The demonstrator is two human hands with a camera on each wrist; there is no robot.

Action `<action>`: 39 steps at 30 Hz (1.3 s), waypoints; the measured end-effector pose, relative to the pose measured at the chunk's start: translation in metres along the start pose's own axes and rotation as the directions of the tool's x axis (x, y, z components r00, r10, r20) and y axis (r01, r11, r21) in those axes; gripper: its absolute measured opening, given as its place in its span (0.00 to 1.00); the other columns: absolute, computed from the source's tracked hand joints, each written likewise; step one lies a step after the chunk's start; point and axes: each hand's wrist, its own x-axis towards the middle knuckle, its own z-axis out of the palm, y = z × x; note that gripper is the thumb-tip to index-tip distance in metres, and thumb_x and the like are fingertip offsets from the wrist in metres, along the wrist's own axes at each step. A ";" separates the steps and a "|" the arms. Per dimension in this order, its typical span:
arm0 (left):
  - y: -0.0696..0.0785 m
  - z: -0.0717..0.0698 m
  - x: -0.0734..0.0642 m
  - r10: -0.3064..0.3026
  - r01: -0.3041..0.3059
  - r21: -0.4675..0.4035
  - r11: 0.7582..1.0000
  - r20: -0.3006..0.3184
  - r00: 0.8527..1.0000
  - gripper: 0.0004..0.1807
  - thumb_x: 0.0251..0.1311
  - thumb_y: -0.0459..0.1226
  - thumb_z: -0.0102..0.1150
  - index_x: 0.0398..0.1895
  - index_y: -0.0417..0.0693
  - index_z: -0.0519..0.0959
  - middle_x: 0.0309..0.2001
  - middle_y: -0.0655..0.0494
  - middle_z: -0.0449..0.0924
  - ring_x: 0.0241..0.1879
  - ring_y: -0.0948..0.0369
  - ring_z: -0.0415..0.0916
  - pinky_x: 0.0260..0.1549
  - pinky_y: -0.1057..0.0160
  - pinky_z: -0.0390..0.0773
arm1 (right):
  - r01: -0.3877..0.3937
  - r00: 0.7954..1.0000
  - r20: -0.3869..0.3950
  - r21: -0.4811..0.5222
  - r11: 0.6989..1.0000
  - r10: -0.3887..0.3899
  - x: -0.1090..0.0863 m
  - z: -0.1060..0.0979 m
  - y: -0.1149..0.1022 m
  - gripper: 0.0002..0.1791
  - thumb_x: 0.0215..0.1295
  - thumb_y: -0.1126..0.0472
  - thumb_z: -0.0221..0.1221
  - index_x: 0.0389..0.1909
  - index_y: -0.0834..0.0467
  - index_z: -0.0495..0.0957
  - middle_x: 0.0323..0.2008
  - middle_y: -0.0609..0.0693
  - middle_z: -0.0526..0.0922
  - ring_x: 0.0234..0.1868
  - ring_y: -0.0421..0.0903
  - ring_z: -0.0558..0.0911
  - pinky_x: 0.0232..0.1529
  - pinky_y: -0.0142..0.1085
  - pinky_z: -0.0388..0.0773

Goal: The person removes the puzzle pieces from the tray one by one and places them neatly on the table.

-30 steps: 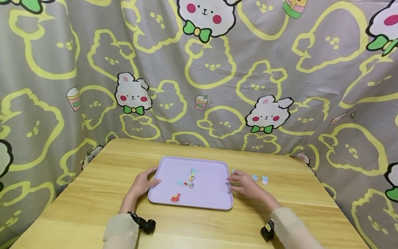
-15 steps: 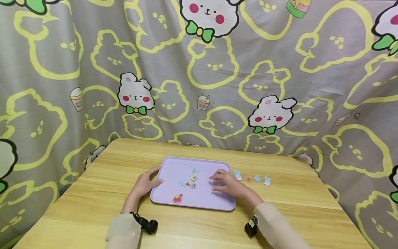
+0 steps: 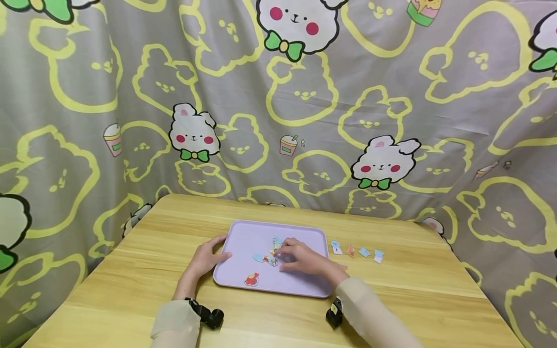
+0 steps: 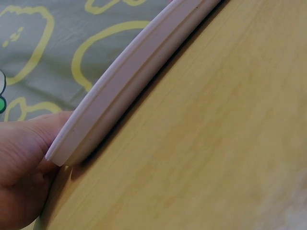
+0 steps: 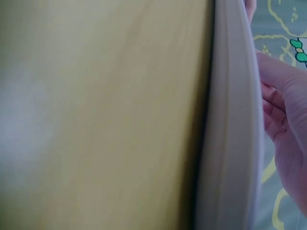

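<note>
Several loose pieces (image 3: 364, 252) beside the tray (image 3: 243, 241) and a red piece (image 3: 251, 279) on it look unplaced, the cluster (image 3: 266, 259) there part-built. The left hand (image 3: 206, 256) grips the tray; whether the right hand (image 3: 304, 258), at the cluster, pinches anything I cannot tell

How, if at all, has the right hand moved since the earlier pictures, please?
Yes: the right hand moved left across the tray, from its right rim inward.

A lilac rectangular tray (image 3: 243, 239) lies flat, bearing a bent cluster of thin multicoloured pieces (image 3: 265, 259) near its middle and a red-and-yellow piece (image 3: 251, 279) near its front rim; small blue-white pieces (image 3: 379, 256) lie to its right.
</note>
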 end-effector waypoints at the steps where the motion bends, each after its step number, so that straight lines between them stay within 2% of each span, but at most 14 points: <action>1: 0.000 0.001 0.000 0.004 -0.004 0.006 1.000 -0.001 1.000 0.33 0.62 0.37 0.63 0.70 0.41 0.67 0.70 0.37 0.66 0.72 0.38 0.58 0.71 0.39 0.59 | 0.003 1.000 0.008 -0.008 1.000 -0.003 0.002 0.001 -0.001 0.23 0.61 0.55 0.66 0.56 0.61 0.80 0.43 0.52 0.78 0.44 0.42 0.73 0.49 0.33 0.74; 8: 0.002 0.002 -0.001 -0.013 0.013 -0.004 1.000 0.002 1.000 0.33 0.62 0.37 0.63 0.70 0.43 0.66 0.70 0.38 0.65 0.72 0.38 0.58 0.71 0.39 0.59 | 0.010 0.998 0.067 -0.029 1.000 -0.008 0.012 0.003 -0.006 0.21 0.64 0.56 0.64 0.56 0.60 0.81 0.44 0.49 0.77 0.47 0.41 0.71 0.52 0.33 0.73; 15: 0.001 0.005 0.001 0.000 0.000 -0.003 1.000 0.002 1.000 0.33 0.62 0.37 0.63 0.70 0.43 0.66 0.70 0.38 0.66 0.72 0.39 0.58 0.72 0.40 0.59 | 0.010 0.992 0.128 -0.055 0.998 -0.003 0.019 0.003 -0.004 0.18 0.64 0.56 0.63 0.53 0.57 0.82 0.38 0.46 0.75 0.41 0.37 0.66 0.44 0.26 0.67; 21: 0.004 0.004 -0.001 0.044 -0.044 0.001 0.999 -0.027 0.999 0.33 0.60 0.40 0.66 0.69 0.43 0.69 0.68 0.36 0.68 0.70 0.36 0.60 0.69 0.38 0.61 | 0.050 0.992 0.122 -0.098 0.994 -0.038 0.022 0.000 -0.006 0.13 0.63 0.56 0.65 0.46 0.56 0.85 0.35 0.46 0.74 0.37 0.36 0.65 0.40 0.26 0.66; 25: 0.005 0.003 -0.003 0.049 -0.049 0.005 0.999 -0.033 0.998 0.33 0.59 0.41 0.66 0.68 0.42 0.70 0.67 0.35 0.69 0.69 0.35 0.61 0.68 0.37 0.62 | 0.058 0.993 0.110 -0.111 0.992 -0.046 0.021 0.000 -0.008 0.12 0.62 0.56 0.66 0.44 0.56 0.85 0.37 0.46 0.76 0.39 0.36 0.68 0.42 0.25 0.70; 31: 0.003 0.001 -0.002 -0.003 0.003 0.002 1.000 -0.004 1.000 0.33 0.61 0.38 0.64 0.69 0.42 0.68 0.69 0.36 0.66 0.71 0.37 0.58 0.71 0.38 0.59 | 0.044 0.997 0.070 -0.032 0.999 -0.041 0.016 0.004 -0.006 0.13 0.62 0.58 0.66 0.45 0.58 0.84 0.39 0.48 0.79 0.40 0.38 0.75 0.43 0.25 0.76; 39: 0.004 -0.001 -0.003 -0.014 0.014 0.009 1.000 -0.004 1.000 0.33 0.62 0.38 0.64 0.69 0.42 0.68 0.70 0.36 0.66 0.71 0.37 0.59 0.70 0.38 0.60 | 0.010 1.000 -0.020 0.107 0.994 -0.008 0.010 0.009 -0.005 0.13 0.61 0.60 0.66 0.46 0.58 0.84 0.37 0.49 0.82 0.38 0.35 0.77 0.41 0.24 0.78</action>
